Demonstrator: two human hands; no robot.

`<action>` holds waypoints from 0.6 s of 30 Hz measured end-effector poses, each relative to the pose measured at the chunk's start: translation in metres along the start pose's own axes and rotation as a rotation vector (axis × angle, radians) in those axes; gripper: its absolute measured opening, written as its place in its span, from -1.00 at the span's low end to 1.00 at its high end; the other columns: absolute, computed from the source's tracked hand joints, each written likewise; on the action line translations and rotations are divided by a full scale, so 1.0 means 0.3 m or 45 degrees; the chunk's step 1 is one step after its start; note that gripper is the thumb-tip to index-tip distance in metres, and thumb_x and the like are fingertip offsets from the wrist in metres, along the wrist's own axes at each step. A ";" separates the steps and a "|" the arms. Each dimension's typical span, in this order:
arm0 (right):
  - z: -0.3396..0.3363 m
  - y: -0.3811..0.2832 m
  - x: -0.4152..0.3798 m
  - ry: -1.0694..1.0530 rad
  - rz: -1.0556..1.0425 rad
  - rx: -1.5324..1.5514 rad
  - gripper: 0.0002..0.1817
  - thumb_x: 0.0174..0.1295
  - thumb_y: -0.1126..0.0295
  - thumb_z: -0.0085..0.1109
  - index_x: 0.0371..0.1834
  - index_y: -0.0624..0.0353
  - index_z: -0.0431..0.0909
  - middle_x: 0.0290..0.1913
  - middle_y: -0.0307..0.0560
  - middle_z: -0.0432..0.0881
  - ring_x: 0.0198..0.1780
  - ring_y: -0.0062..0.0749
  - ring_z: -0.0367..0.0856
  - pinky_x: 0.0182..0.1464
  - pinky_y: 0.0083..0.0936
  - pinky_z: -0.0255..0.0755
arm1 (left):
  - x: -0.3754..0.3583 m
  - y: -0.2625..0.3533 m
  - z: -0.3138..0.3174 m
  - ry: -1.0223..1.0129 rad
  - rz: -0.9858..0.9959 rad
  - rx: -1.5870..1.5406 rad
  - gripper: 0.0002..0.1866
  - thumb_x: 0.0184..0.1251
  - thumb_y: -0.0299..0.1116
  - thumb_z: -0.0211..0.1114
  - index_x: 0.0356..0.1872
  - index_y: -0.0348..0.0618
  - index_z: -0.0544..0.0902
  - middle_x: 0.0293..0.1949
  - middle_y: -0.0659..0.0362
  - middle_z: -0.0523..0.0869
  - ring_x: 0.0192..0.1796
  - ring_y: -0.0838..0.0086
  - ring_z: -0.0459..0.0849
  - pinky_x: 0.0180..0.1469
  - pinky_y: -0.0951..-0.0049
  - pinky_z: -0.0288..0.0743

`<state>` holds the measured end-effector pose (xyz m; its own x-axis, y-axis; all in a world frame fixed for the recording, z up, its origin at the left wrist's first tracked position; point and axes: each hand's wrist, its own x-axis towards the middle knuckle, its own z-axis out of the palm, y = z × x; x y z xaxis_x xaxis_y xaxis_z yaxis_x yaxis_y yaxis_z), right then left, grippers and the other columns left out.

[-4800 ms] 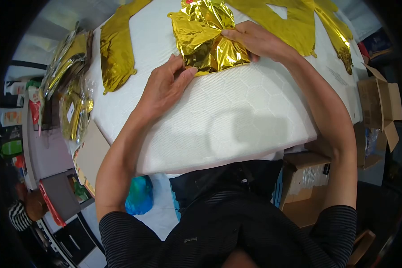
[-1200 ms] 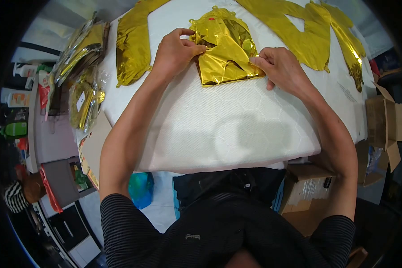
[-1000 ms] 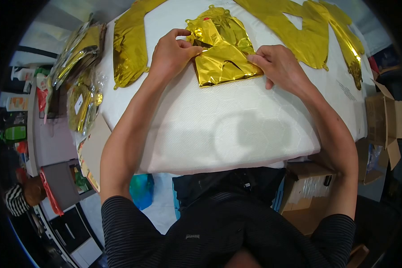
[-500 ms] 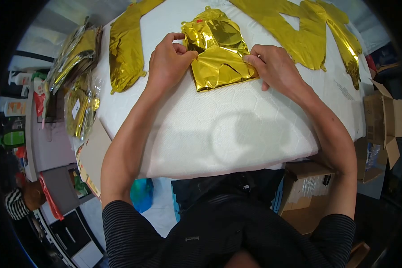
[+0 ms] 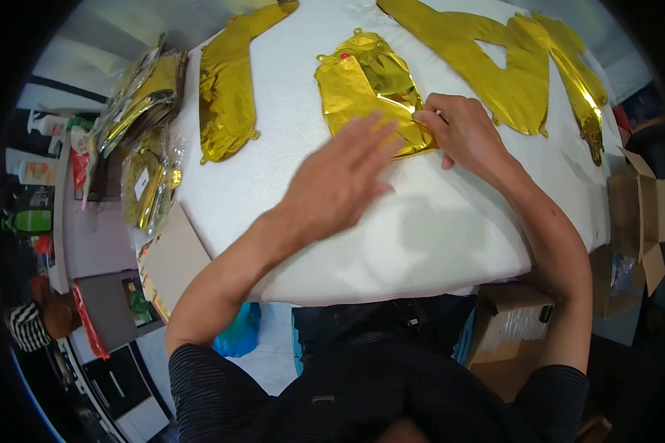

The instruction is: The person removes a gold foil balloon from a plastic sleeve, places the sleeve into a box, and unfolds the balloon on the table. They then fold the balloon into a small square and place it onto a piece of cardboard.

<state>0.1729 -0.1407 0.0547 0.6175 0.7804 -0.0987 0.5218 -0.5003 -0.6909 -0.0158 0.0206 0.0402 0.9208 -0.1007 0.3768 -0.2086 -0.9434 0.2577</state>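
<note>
A folded gold foil balloon (image 5: 351, 88) with small tabs and a red spot near its top lies on the white padded surface. My right hand (image 5: 462, 129) pinches its lower right edge between thumb and fingers. Across its lower left part is my left hand (image 5: 343, 170), palm down with fingers stretched out and slightly blurred, hiding that section of foil. To the left lies a long flat gold foil balloon (image 5: 229, 107). A 4-shaped gold foil balloon (image 5: 462, 48) is spread out at the upper right, beside another shiny one (image 5: 585, 103).
Plastic-wrapped gold foil packs (image 5: 137, 111) are piled at the left edge, above a cardboard sheet (image 5: 176, 255). Opened cardboard boxes (image 5: 632, 214) stand on the right. A blue bag (image 5: 240, 332) is on the floor, and shelves with bottles (image 5: 33, 221) line the far left.
My left hand has let go of the balloon's left edge and moved right and down, flattening across its lower part. The right hand keeps its pinch. The whole view has shifted slightly.
</note>
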 end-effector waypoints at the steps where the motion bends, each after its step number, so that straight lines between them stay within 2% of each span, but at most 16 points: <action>1: 0.002 0.000 0.000 0.011 0.005 0.016 -0.72 0.57 0.30 0.16 -0.19 0.32 0.69 -0.57 -0.06 0.63 -0.69 -0.40 0.64 -0.60 -0.44 0.43 | -0.001 0.019 0.008 -0.131 0.081 0.042 -0.26 0.40 -0.16 0.42 0.51 -0.24 0.38 0.51 -0.13 0.43 0.58 -0.04 0.34 0.60 0.06 0.26; 2: 0.002 -0.003 -0.001 0.009 -0.003 0.016 -0.72 0.57 0.30 0.16 -0.19 0.32 0.69 -0.57 -0.06 0.63 -0.69 -0.40 0.64 -0.60 -0.44 0.43 | -0.004 0.027 0.014 -0.263 0.163 0.081 -0.20 0.47 0.02 0.34 0.54 -0.28 0.32 0.58 -0.14 0.33 0.67 -0.01 0.20 0.68 0.06 0.12; 3: -0.001 -0.007 -0.004 0.000 0.001 0.010 -0.72 0.57 0.30 0.16 -0.19 0.33 0.68 -0.56 -0.05 0.63 -0.69 -0.40 0.64 -0.61 -0.45 0.43 | -0.012 0.020 0.023 -0.261 0.160 0.083 -0.20 0.47 0.02 0.34 0.54 -0.28 0.32 0.58 -0.14 0.33 0.67 -0.01 0.20 0.68 0.06 0.12; 5: -0.006 -0.010 -0.005 -0.006 0.005 0.002 -0.72 0.57 0.30 0.16 -0.19 0.33 0.68 -0.56 -0.04 0.64 -0.70 -0.39 0.64 -0.61 -0.45 0.43 | -0.017 0.006 0.038 -0.341 0.080 0.079 -0.03 0.48 0.25 0.17 0.62 -0.34 0.17 0.65 -0.16 0.17 0.73 0.00 0.02 0.73 0.01 -0.10; 12: -0.003 -0.020 -0.003 0.008 0.002 -0.035 -0.70 0.57 0.29 0.16 -0.20 0.33 0.69 -0.55 -0.03 0.64 -0.70 -0.38 0.64 -0.63 -0.45 0.43 | -0.022 -0.011 0.045 -0.385 0.023 0.141 0.01 0.49 0.31 0.11 0.64 -0.35 0.12 0.67 -0.18 0.12 0.74 -0.03 -0.04 0.74 0.01 -0.17; 18: -0.004 -0.021 0.004 0.006 -0.002 -0.052 -0.71 0.57 0.30 0.16 -0.19 0.33 0.69 -0.55 -0.01 0.64 -0.70 -0.37 0.64 -0.63 -0.45 0.44 | -0.025 -0.024 0.055 -0.430 -0.016 0.229 0.07 0.49 0.43 -0.03 0.66 -0.34 0.09 0.68 -0.18 0.07 0.75 -0.01 -0.11 0.75 0.01 -0.25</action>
<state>0.1710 -0.1371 0.0598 0.6192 0.7795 -0.0946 0.5464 -0.5142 -0.6611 -0.0158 0.0228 0.0207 0.9859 -0.1587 0.0526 -0.1629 -0.9826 0.0890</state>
